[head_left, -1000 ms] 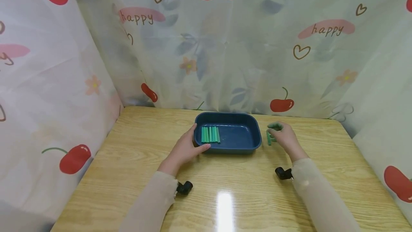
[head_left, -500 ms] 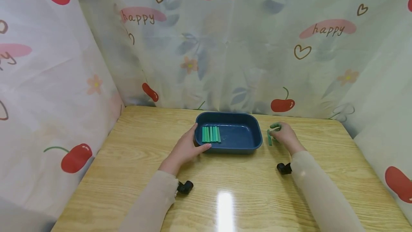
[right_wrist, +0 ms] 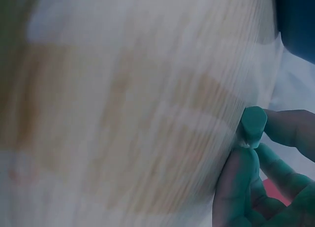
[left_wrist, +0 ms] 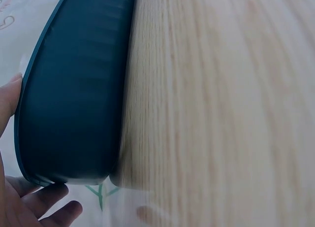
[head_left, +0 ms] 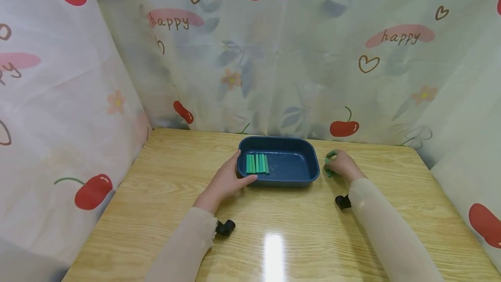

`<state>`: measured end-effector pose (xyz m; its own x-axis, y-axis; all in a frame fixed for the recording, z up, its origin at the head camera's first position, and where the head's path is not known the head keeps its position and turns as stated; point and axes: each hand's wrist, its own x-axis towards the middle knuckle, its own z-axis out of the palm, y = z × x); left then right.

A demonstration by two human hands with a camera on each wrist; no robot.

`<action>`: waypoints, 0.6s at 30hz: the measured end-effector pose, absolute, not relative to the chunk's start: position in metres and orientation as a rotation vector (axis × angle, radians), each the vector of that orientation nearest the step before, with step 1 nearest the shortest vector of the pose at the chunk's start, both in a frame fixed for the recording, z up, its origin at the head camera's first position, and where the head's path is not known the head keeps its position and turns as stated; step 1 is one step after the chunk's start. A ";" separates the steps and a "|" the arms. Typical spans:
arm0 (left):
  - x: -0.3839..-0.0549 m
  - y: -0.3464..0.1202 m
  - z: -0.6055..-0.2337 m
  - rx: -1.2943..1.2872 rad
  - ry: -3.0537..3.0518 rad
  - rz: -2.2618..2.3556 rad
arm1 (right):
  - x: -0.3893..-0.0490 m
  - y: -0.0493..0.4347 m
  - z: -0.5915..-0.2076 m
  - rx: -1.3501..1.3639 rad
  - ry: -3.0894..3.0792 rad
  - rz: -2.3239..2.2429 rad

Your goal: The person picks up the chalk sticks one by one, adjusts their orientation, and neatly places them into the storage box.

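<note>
A dark blue plastic tray (head_left: 291, 183) sits near the back of the table, with a row of several green chalk sticks (head_left: 257, 164) lying side by side in its left part. My left hand (head_left: 225, 182) grips the tray's left end, its thumb along the front rim and the other fingers around the end wall, as the left wrist view also shows. Just right of the tray, my right hand (head_left: 342, 163) pinches another green chalk stick (right_wrist: 253, 123) between thumb and fingertips, close to the tabletop. Green dust colours the fingers of that hand.
The wooden table (head_left: 176, 247) runs back to a printed cloth (head_left: 274, 77) hanging behind it, with more cloth at both sides. Each wrist carries a small black camera, such as the left wrist camera (head_left: 225, 228).
The fingers of my right hand have come together on the chalk stick beside the tray, the hand edging slightly left. My left hand keeps its hold on the tray.
</note>
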<state>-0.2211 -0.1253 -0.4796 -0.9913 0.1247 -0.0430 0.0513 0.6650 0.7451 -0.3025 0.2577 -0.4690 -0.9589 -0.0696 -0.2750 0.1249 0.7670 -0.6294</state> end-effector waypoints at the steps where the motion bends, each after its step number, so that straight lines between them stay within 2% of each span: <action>1: -0.221 -0.125 -0.480 0.147 2.785 1.241 | -0.303 0.258 -0.469 0.042 2.677 -0.976; 18: -0.222 -0.125 -0.483 0.147 2.784 1.246 | -0.285 0.269 -0.454 0.089 2.455 -1.329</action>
